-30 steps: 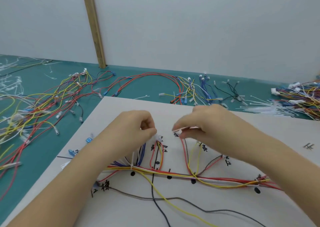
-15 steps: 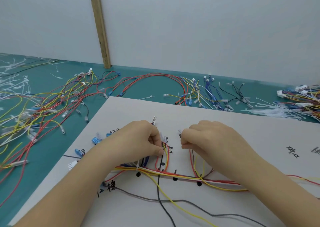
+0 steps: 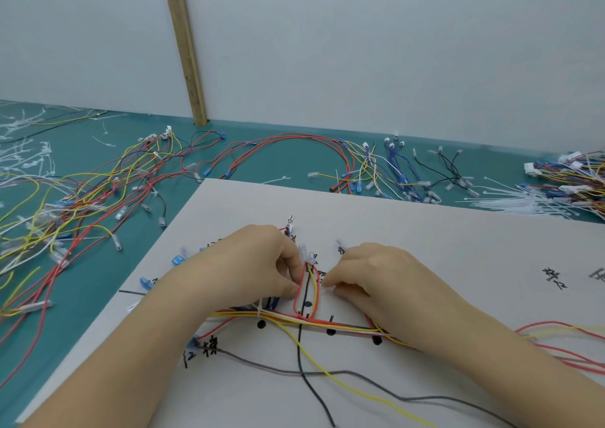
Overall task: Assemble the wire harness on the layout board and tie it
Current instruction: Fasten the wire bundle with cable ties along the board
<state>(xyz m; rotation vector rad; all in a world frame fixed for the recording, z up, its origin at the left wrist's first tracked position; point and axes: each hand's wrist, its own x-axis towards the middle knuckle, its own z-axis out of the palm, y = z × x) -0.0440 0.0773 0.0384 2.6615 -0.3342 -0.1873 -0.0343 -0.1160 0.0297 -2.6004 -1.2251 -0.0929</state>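
- Harness trunk (image 3: 327, 323) already routed along layout board (image 3: 425, 231); one white tie (image 3: 259, 313) on at its left end.
- Left hand (image 3: 258, 264) pinches the red/yellow branch loop (image 3: 306, 293); right hand (image 3: 370, 274), fingers curled, seems to pinch a thin tie.
- Judging by loose gray wire (image 3: 360, 375) and yellow wire (image 3: 343, 382): roughly midway, more ties left.

On the white layout board (image 3: 425, 231) we read handwritten black characters near its lower left edge — "红棕" (image 3: 200, 353) — beside a wire end. Further marks (image 3: 553, 278) stand at the right edge of the board, and small ones (image 3: 316, 259) sit between the hands — all too blurred or covered for us to read. We find no printed labels, brands or numbers.
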